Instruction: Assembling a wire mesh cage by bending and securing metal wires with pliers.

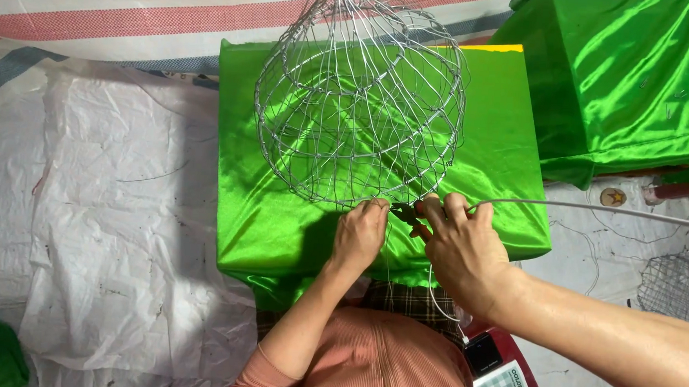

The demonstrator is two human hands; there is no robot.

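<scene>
A round wire frame cage [361, 100] of thin silver wire stands on a block covered in shiny green cloth [504, 147]. My left hand [360, 235] pinches the cage's near bottom rim. My right hand [460, 243] is closed on small pliers with red handles [408, 216] at the same spot of the rim. A thick white wire [595, 209] runs from my right hand out to the right edge. A thin loose wire hangs down below my right hand.
White woven plastic sheeting [107, 228] covers the floor on the left. A striped tarp [134, 10] lies at the back. More green cloth-covered shapes [641, 83] sit at the top right. A flat wire mesh piece [681, 286] lies at the right. A small box lies by my lap.
</scene>
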